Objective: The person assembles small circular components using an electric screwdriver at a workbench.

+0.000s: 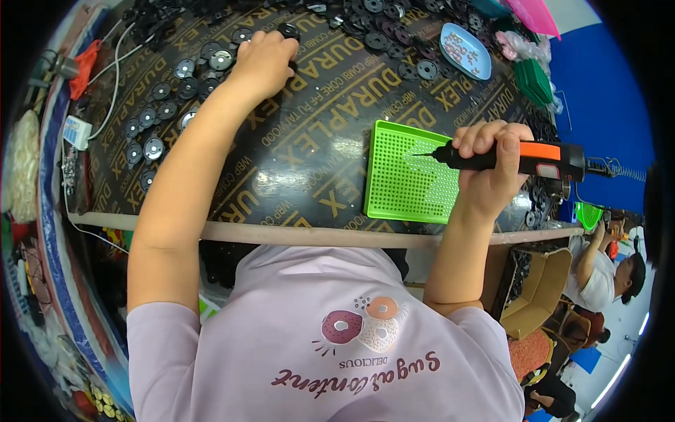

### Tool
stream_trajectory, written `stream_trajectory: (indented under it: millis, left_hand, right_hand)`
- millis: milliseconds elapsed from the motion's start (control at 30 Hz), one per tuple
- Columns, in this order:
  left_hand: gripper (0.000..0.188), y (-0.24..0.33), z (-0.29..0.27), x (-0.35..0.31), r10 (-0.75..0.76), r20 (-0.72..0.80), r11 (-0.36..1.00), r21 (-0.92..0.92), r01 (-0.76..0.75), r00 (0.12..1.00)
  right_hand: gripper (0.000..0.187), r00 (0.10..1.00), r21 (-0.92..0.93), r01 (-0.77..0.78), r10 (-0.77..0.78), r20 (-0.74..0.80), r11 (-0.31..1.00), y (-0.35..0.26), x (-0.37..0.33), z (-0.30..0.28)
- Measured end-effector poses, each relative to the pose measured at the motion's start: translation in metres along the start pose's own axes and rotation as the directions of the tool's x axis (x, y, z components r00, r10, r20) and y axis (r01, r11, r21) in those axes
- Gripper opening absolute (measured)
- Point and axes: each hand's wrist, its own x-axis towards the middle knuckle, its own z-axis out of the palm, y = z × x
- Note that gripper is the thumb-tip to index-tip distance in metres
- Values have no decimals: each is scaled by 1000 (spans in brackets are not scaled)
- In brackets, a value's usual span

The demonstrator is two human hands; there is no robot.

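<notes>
My right hand (492, 151) is wrapped round a black and orange electric screwdriver (552, 156). Its thin bit points left, over a bright green tray with a grid of holes (375, 172). Small shiny pieces, too tiny to make out, sit in many of the holes. At the far side of the table, my left hand (264, 63) has its fingers curled down at a black round part (288, 30). The fingertips seem to pinch its edge, though they are partly hidden. More black discs with pale centres (221, 60) lie beside my left forearm.
A heap of black round parts (376, 41) spreads along the table's back. Near it stands a light blue dish (446, 56) of small metal pieces. Green baskets (533, 81) are at the right. Below the table's right edge is a cardboard box (538, 288); another person (598, 271) sits beyond.
</notes>
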Motion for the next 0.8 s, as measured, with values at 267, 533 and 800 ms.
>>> stream_trajectory:
  millis: [267,533,800]
  left_hand:
    - [22,63,-24,-56,-35,73,772,-632,74,997]
    - [29,115,1,-126,-60,593,-212,-794,570,803]
    - [26,108,-4,-129,-35,613,-410,-729,548,789]
  right_hand:
    - [14,999,115,-45,43,22,992,-5,-8,22]
    - [20,980,168,-108,76,184,980,21,-25,59]
    - [23,982,132,-72,47,183,989,18,-18,57]
